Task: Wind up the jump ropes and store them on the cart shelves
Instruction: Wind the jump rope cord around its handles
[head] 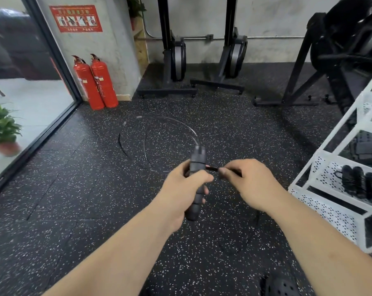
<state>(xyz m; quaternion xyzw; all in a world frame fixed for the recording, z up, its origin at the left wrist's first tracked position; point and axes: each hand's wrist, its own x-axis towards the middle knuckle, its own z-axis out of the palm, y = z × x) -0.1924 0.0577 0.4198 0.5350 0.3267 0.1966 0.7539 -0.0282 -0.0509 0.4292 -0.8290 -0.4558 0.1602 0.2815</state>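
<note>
My left hand [180,189] grips the dark ribbed handles [196,165] of a jump rope, held upright over the speckled floor. The thin rope [170,133] leaves the top of the handles and hangs in blurred loops in front of me. My right hand [251,180] pinches a short dark stretch of the rope [211,167] just right of the handles. The white perforated cart [330,174] stands at the right, and several wound black ropes [360,184] lie on one of its shelves.
Two red fire extinguishers [95,82] stand by the wall at the back left, beside a glass door. Black rowing machines [176,60] and a bike frame [338,56] line the back. A potted plant [1,129] is beyond the glass.
</note>
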